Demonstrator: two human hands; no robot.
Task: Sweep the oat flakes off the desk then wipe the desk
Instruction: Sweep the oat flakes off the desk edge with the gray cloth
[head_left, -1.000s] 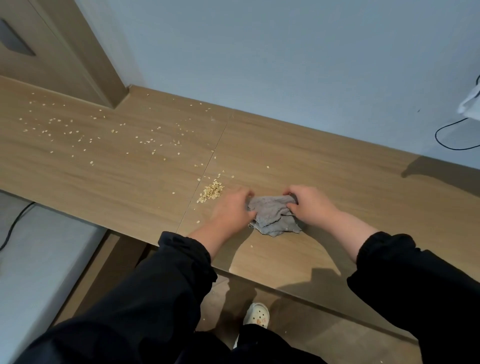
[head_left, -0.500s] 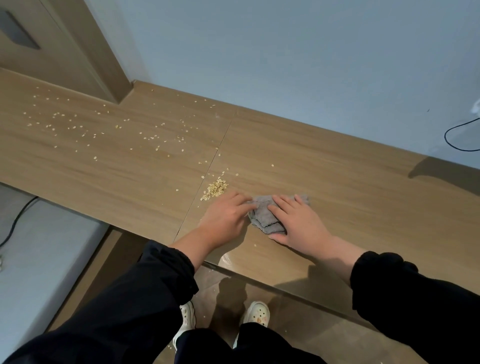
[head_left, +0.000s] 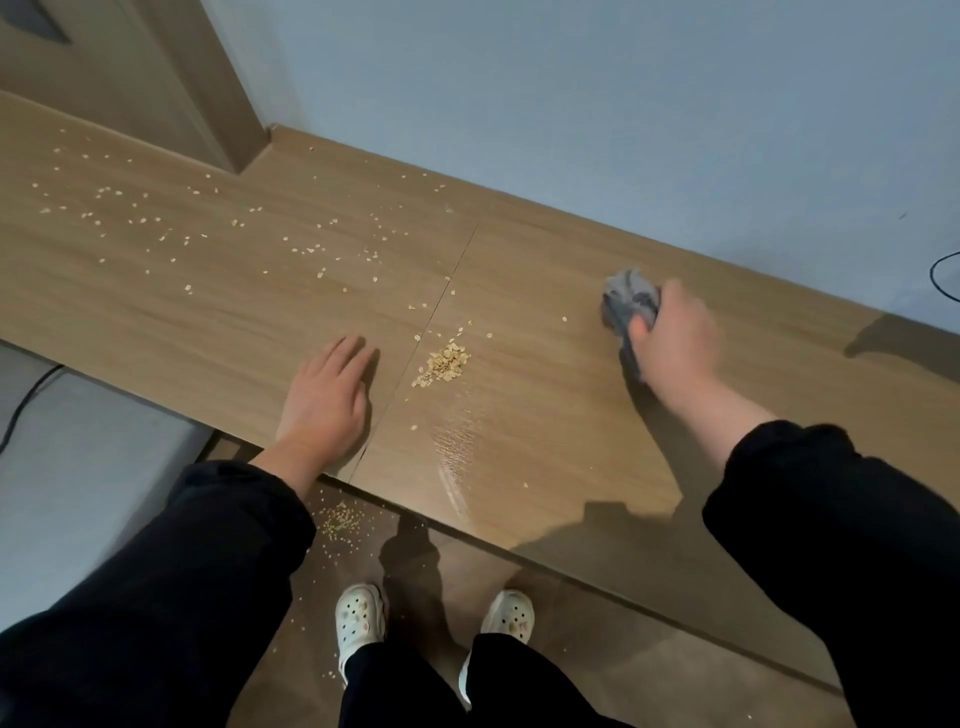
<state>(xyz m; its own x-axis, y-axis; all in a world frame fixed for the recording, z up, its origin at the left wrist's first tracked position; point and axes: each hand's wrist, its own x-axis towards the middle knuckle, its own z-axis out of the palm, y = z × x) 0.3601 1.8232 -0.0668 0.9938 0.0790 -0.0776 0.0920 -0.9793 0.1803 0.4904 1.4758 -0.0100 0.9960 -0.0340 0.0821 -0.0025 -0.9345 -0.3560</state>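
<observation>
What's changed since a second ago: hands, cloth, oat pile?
The left hand let go of the grey cloth and now lies flat on the desk, left of the oat pile. The right hand alone grips the cloth and has carried it right, away from the pile. The pile and the scattered flakes farther left stayed put.

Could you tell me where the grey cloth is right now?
In the head view, the right hand grips the grey cloth on the desk, right of the small oat pile and nearer the wall.
</observation>
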